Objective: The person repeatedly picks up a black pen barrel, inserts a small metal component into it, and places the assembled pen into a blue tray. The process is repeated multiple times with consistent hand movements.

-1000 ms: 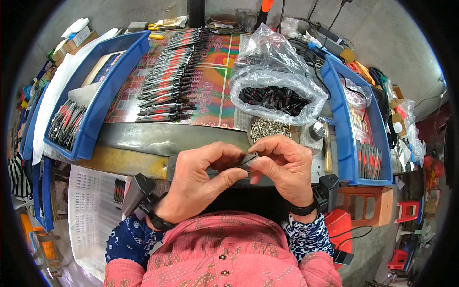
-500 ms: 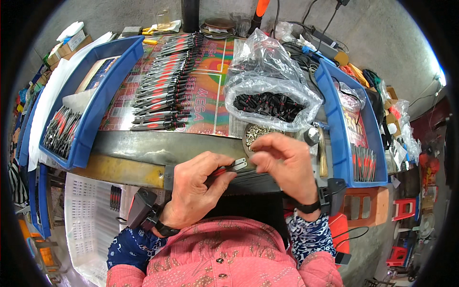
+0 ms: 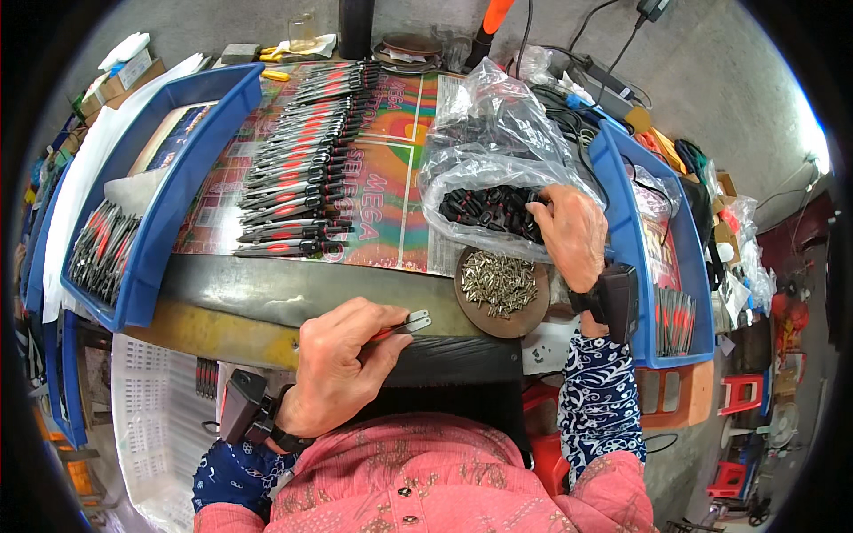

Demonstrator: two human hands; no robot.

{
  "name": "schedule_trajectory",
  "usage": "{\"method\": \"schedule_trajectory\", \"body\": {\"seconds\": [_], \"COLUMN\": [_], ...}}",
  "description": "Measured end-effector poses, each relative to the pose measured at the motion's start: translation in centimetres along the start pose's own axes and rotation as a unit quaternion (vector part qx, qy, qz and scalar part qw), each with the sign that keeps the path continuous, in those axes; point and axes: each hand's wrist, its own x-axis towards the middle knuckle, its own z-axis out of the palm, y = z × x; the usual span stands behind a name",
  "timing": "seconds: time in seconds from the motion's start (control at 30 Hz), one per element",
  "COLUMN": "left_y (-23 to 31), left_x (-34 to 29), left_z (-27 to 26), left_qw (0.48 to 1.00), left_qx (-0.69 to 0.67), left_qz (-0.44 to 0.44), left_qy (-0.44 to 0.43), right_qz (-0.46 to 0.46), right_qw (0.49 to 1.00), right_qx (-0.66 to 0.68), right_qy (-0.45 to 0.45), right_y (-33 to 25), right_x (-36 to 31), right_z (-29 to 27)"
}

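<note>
My left hand (image 3: 338, 360) is closed around a slim red-and-dark piece with a flat silver end (image 3: 416, 321) that has small holes. It is held in front of my body, just past the table's near edge. My right hand (image 3: 573, 235) reaches into the mouth of a clear plastic bag (image 3: 484, 247), its fingers bent together at the small black parts (image 3: 484, 209) inside. What those fingertips grip, if anything, is hidden. Below the bag stands a round brown dish (image 3: 506, 329) of small metal pins (image 3: 499, 280).
Rows of red, grey and black slim tools (image 3: 298, 169) lie on a printed sheet (image 3: 391, 209). A blue bin (image 3: 147, 284) on the left and another blue bin (image 3: 613, 222) on the right hold similar pieces. A white basket (image 3: 147, 417) sits below the table.
My right hand has moved from beside the silver end up and right into the bag, uncovering the dish of pins. My left hand has shifted slightly left and down, keeping its piece.
</note>
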Motion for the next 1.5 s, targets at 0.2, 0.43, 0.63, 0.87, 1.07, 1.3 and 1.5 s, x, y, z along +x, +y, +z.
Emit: {"method": "schedule_trajectory", "body": {"seconds": [0.2,0.43,0.63,0.87,1.07,1.3,1.5], "left_y": [-0.6,-0.8,0.0,1.1,2.2,3.2,3.6], "left_x": [0.2,0.2,-0.1,-1.0,-1.9,-2.6,-3.0], "left_z": [-0.1,-0.1,-0.5,-0.9,-0.7,-0.2,0.2], "left_qw": [1.000,1.000,1.000,1.000,1.000,0.999,0.999], "left_qx": [-0.008,-0.015,-0.003,-0.004,-0.003,-0.007,0.000], "left_qz": [-0.010,-0.012,-0.008,0.005,0.011,0.021,0.034], "left_qy": [-0.001,-0.003,-0.012,-0.008,-0.025,-0.037,-0.037], "right_qz": [0.007,-0.008,-0.033,0.017,0.097,0.122,0.152], "right_qw": [0.999,0.999,0.999,0.982,0.863,0.797,0.766], "right_qx": [-0.038,-0.025,0.009,0.187,0.480,0.576,0.609], "right_qy": [-0.035,-0.028,0.003,0.031,-0.127,-0.131,-0.138], "right_y": [-0.3,0.5,-0.6,-5.8,-10.0,-11.6,-11.8], "right_x": [0.8,0.5,0.2,-2.7,-8.4,-11.5,-12.5], "right_z": [0.9,1.3,0.5,-4.0,-7.8,-7.4,-7.6]}}
